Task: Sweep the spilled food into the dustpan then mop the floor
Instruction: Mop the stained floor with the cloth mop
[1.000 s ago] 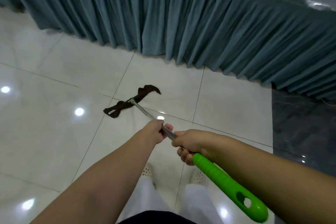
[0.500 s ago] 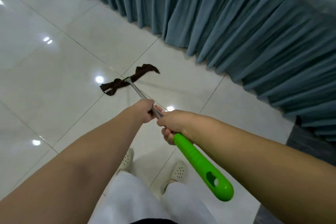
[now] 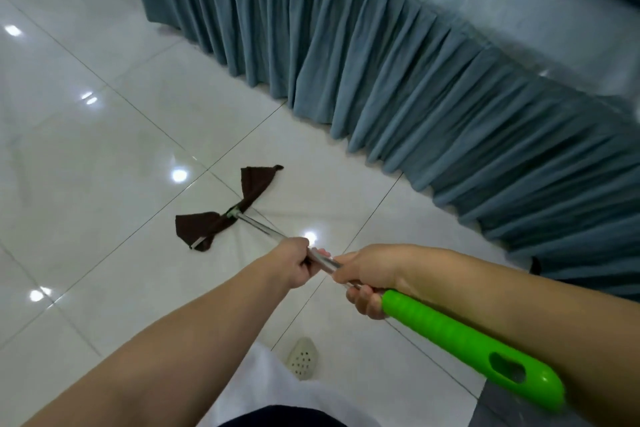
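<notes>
Mopping under way on a glossy white tiled floor (image 3: 86, 184), with no spilled food and no dustpan in sight. Left hand (image 3: 294, 262) wrapped around the metal shaft (image 3: 263, 227) of the mop, right hand (image 3: 367, 274) curled around the same shaft just behind it, at the point where the bright green handle (image 3: 467, 340) begins. Both hands close together, near the middle of the view.

Brown mop cloth (image 3: 221, 211) lying flat on the tiles a little farther out and to the left, spread in two wings either side of the clamp, near a crossing of grout lines. Pleated blue-grey table skirt (image 3: 415, 87) running along the far and right side, its hem touching the floor, well apart from the cloth. One pale perforated shoe (image 3: 302, 359) visible near the bottom edge.

To do the stroke well, by the look of it: keep the cloth pressed flat rather than bunched, steering with the forward left hand and driving with the right; work in overlapping passes across the tiles; stay short of the skirt hem so the fabric is neither wetted nor dragged; step back clear of the wet tiles, likely slippery given the shine.
</notes>
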The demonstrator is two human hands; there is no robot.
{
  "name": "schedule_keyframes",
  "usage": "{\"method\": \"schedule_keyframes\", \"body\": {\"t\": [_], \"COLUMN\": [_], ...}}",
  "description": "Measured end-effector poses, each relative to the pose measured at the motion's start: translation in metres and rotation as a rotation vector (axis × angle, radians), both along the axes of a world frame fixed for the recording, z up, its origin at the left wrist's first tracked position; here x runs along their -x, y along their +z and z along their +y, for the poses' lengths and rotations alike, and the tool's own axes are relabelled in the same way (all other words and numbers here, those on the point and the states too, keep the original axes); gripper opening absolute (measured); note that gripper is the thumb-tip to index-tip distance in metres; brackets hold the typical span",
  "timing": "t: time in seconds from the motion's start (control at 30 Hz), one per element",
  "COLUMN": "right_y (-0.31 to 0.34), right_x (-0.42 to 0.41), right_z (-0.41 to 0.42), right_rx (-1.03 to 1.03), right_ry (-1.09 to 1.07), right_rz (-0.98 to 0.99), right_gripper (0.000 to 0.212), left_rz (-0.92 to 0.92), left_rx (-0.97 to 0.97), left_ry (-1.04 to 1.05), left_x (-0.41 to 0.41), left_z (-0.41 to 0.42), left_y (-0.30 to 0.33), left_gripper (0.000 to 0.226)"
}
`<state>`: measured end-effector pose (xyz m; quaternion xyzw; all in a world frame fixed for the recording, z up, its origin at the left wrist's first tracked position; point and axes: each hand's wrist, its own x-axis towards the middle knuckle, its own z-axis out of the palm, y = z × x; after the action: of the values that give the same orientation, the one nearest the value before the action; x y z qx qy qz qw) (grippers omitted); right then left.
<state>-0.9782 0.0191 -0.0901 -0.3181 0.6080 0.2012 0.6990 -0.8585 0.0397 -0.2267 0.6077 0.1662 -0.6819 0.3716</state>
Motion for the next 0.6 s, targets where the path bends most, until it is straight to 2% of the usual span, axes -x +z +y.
{"method": "schedule_keyframes", "body": {"t": [0.17,0.37,0.6], "right_y": [0.006,-0.006,-0.011], "right_x": [0.012,-0.015,-0.05], "right_z": [-0.005,-0.007,-0.048], "right_rx": [0.031,0.059,0.051], "right_ry": [0.05,0.112,0.186], "right_rz": [0.034,0.026,-0.014], "right_gripper": [0.045,0.046,0.041], "left_rz": [0.019,-0.001,-0.018], "left_rx": [-0.002,0.012,0.035], "left_ry": [0.064,0.117,0.152], "left_x": [0.017,-0.01,-0.044], "left_z": [-0.003,-0.008,-0.044], "left_y": [0.008,0.003,-0.005], "left_gripper": [0.023,0.017,0.014]}}
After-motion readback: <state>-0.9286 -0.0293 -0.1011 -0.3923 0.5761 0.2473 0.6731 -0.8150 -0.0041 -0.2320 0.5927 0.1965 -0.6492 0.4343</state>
